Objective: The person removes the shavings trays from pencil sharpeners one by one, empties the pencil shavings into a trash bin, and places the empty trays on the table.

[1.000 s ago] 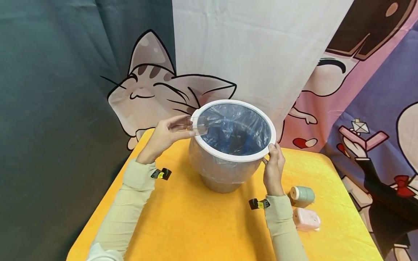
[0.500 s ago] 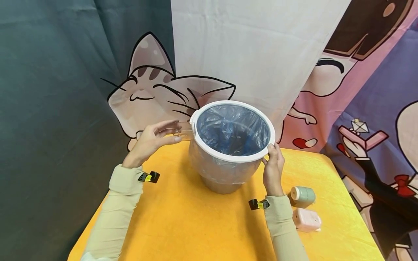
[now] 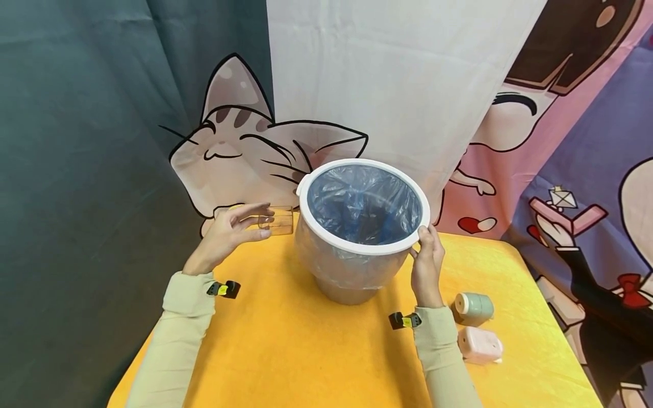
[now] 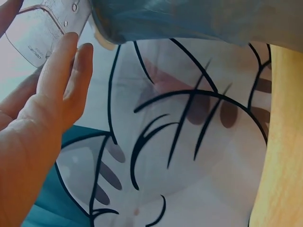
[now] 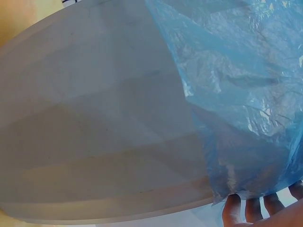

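My left hand [image 3: 228, 232] grips a small clear plastic container [image 3: 279, 220] between thumb and fingers, just left of the trash can. In the left wrist view, faint lettering shows on the see-through container [image 4: 35, 35]; part of it is out of frame. A grey trash can [image 3: 347, 293] stands upright on the table. Its white rim ring [image 3: 364, 247] sits over a thin blue bag [image 3: 357, 212], which also hangs down outside. At the near right, my right hand [image 3: 428, 263] holds that rim, thumb on top and fingers below. The right wrist view shows the bag's loose edge [image 5: 227, 94].
A green cylindrical roll-like object [image 3: 474, 307] and a pink boxy one [image 3: 480, 344] lie right of my right forearm. The yellow cloth-covered table [image 3: 306, 357] ends close to a cartoon-printed curtain [image 3: 398, 85] behind the can.
My left hand has drawn the clear container away from the rim, leftward and down, so a gap now separates them. The right hand stays at the rim.
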{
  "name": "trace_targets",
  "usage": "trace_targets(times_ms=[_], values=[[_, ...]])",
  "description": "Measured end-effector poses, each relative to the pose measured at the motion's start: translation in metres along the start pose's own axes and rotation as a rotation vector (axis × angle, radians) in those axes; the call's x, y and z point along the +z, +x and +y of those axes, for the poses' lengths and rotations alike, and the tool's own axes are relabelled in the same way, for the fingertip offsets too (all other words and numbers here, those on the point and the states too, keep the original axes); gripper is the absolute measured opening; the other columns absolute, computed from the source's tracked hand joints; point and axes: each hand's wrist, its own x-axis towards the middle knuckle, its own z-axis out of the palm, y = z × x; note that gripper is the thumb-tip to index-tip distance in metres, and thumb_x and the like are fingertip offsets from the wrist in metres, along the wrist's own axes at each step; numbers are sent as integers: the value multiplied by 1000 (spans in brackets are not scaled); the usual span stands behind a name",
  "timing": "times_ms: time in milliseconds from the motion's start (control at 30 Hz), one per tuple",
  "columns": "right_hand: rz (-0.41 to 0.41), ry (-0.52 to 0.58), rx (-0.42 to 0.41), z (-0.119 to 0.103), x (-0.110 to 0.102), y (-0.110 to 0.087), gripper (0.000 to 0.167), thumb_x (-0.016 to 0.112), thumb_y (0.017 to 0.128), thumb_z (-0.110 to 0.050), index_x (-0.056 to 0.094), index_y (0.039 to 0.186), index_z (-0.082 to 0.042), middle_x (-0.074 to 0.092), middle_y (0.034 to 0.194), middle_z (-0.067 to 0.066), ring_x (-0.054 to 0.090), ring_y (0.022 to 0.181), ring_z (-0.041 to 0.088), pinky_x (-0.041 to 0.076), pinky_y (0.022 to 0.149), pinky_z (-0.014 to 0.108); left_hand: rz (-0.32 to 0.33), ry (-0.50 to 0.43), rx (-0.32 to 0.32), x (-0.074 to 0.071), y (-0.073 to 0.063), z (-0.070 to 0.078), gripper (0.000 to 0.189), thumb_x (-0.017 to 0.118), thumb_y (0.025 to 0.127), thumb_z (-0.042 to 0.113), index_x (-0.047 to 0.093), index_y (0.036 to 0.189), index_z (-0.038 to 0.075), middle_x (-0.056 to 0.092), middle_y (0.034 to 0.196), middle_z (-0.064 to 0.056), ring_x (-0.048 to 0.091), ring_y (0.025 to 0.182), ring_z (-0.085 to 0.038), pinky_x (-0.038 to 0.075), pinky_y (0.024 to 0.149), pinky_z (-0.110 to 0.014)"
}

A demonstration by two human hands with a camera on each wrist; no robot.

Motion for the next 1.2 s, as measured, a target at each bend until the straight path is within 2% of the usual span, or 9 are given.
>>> trace_targets(times_ms=[233,400,633,933,1200], values=[[-1,29,-2,0,1,0,41,43,94,-31,51,131,-16,48,129,5,43,114,23,47,86,37,-23,-34,-8,1,-7,-13,54,69,81,8,49,130,7,53,124,-13,51,114,-33,51,88,-34],[5,27,-2,0,1,0,40,43,94,-31,51,130,-15,49,128,5,44,114,22,47,85,35,-43,-44,-18,2,-12,-22,55,70,80,6,49,130,5,53,125,-13,52,114,-30,51,88,-36],[-6,40,-10,1,0,0,41,43,94,-31,50,131,-14,48,129,7,43,113,23,47,84,34,-90,-85,-88,3,-20,-37,57,72,78,7,49,130,10,52,128,-11,52,115,-29,51,88,-39],[1,47,-6,1,1,1,41,43,94,-30,51,131,-13,48,129,7,43,115,24,47,86,35,-145,-88,-133,7,-31,-56,60,73,77,7,47,131,9,50,131,-11,51,116,-27,52,86,-38],[15,39,-1,0,2,0,40,43,94,-29,51,130,-13,49,129,6,44,113,23,48,83,33,-155,-56,-185,17,-41,-75,60,75,75,9,49,130,10,50,131,-13,46,122,-30,50,89,-30]])
